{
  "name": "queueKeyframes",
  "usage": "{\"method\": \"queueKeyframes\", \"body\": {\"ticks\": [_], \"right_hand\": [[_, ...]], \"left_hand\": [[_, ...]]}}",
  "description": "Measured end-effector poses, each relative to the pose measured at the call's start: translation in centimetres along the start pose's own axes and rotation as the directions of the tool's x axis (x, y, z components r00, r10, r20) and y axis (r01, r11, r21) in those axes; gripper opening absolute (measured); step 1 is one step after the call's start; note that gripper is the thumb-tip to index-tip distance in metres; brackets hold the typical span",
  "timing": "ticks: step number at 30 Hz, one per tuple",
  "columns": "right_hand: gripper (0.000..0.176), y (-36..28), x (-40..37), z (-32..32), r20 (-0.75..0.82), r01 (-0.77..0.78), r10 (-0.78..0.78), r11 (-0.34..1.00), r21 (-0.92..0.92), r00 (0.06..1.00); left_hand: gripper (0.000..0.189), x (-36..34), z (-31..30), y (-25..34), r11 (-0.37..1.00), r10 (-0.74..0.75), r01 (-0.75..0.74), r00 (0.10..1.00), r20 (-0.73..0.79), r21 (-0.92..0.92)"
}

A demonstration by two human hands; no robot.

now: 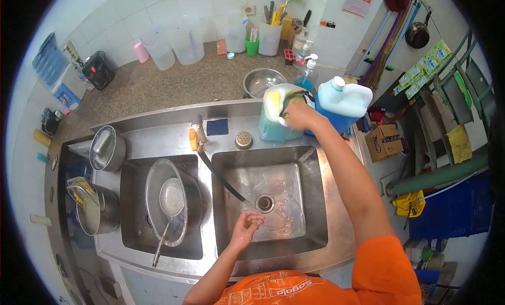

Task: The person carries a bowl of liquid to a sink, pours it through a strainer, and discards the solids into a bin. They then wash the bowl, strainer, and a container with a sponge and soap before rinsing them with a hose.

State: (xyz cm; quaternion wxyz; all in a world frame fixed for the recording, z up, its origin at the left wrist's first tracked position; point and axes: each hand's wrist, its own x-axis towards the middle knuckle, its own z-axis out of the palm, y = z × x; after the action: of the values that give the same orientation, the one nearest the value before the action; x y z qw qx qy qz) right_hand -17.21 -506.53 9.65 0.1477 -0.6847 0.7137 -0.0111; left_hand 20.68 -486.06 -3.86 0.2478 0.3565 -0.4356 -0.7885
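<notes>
My right hand (301,117) reaches over the rim of a translucent plastic container (271,127) that holds bluish-green liquid. Its fingers are closed at the opening, around a yellow and dark thing (295,98) whose kind I cannot make out. A yellow patch shows inside the container, beside the fingers. Over the right sink basin (310,200), my left hand (247,229) is held with loosely bent fingers and nothing in it. Close to that hand, a dark hose (223,180) runs from the orange-handled tap (194,138) toward the drain (264,202).
A large basin (153,200) with a long-handled strainer (172,197) sits in the left sink. Metal pots (100,213) stand farther left. A big jug of blue liquid (342,102), a pump bottle (306,76) and a steel bowl (262,81) are behind my right hand.
</notes>
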Motion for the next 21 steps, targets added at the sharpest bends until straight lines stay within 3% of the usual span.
{"method": "queueKeyframes", "body": {"ticks": [2, 3, 7, 9, 16, 18, 19, 21], "right_hand": [[0.030, 0.0, 0.6, 0.8, 0.118, -0.047, 0.036, 0.995, 0.088, 0.992], [0.030, 0.0, 1.3, 0.9, 0.200, -0.056, 0.047, 0.998, 0.039, 0.979], [0.031, 1.0, 2.3, 1.3, 0.219, -0.031, 0.030, 1.000, 0.002, 0.975], [0.032, 1.5, 3.9, 1.3, 0.418, 0.133, -0.046, 0.974, -0.181, 0.907], [0.033, 3.0, 5.9, 3.1, 0.376, 0.171, -0.089, 0.967, -0.190, 0.922], [0.034, 2.9, 5.3, 2.3, 0.297, 0.127, -0.077, 0.980, -0.153, 0.952], [0.032, 4.1, 5.2, 2.3, 0.236, 0.183, -0.153, 0.977, -0.111, 0.960], [0.039, 3.3, 0.8, -1.8, -0.042, 0.114, -0.109, 0.981, 0.154, 0.993]], "left_hand": [[0.024, -0.6, -0.9, -0.3, 0.999, -0.040, 0.040, 0.999, -0.027, -0.002], [0.024, -0.9, -1.2, -0.1, 0.999, -0.037, 0.037, 0.999, -0.025, -0.001], [0.019, -1.7, -1.7, 0.0, 0.995, -0.076, 0.080, 0.994, -0.072, 0.052], [0.019, -1.5, -2.0, -0.3, 0.993, -0.088, 0.093, 0.993, -0.075, 0.071], [0.020, 1.0, -0.4, -1.4, 0.995, -0.029, 0.025, 0.999, 0.036, 0.094], [0.022, 1.3, -0.2, -0.5, 0.997, -0.018, 0.015, 0.999, 0.036, 0.077], [0.022, 1.2, 0.2, 0.3, 0.997, 0.006, -0.010, 0.999, 0.039, 0.081], [0.020, 0.6, 1.1, 2.9, 0.995, -0.021, 0.021, 1.000, 0.004, 0.103]]}}
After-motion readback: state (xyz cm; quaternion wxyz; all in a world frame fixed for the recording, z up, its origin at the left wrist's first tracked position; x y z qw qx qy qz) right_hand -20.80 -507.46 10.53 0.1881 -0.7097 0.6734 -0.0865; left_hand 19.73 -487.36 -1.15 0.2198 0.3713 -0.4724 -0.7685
